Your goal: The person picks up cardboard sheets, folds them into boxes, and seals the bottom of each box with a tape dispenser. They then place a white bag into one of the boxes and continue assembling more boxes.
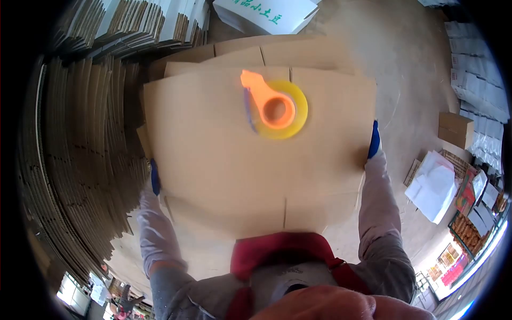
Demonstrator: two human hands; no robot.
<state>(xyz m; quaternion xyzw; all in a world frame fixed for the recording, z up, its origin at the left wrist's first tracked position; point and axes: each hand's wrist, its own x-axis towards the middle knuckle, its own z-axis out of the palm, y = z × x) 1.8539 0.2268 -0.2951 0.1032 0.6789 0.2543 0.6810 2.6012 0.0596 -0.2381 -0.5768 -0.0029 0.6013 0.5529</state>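
Observation:
A large flattened cardboard box [224, 165] spans the middle of the head view in front of my body, with crease lines and slots in it. At its left edge is my left hand [154, 177] in a blue glove; my right hand [374, 140], gloved the same, is at the right edge. Both hands grip the sides, their fingers mostly hidden by the board. On top lies an orange tape dispenser [256, 92] with a roll of yellow tape [301, 106], slightly blurred. More flattened cardboard [240, 56] shows behind the far edge.
Dense stacks of folded cardboard [80, 138] stand on the left. A white box [266, 15] with green writing is at the back. On the right are a small brown carton [455, 130], white papers [433, 184] and stacked white packs [472, 80].

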